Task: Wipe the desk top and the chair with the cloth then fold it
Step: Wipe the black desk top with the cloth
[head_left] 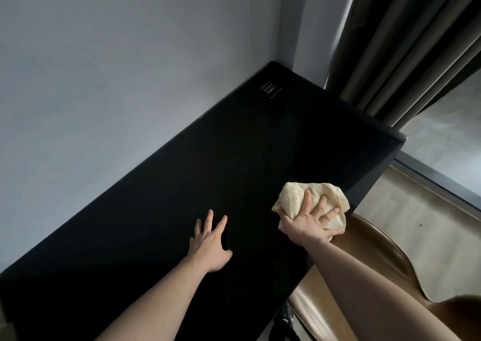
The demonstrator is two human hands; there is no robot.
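Our right fingers [307, 202], spread, press and grasp the cloth [294, 197]: cream terry, nubby, bunched into a rounded wad. Right hand [309, 223] holds it on the desk top [234, 158] near the front edge. Left hand [209, 244]: released, fingers splayed, palm down on the desk, gripping nothing. Desk top: matte black, flat, rectangular. Chair [377, 239]: smooth brown, curved back, just beside the desk. Curtain [406, 49]: heavy vertical pleats.

desk [208, 145]: black top, set against the wall
panel [270, 90]: small, flush at desk's far corner
cloth [309, 202]: bunched, at desk's right edge
left hand [209, 241]: flat on desk, left of cloth
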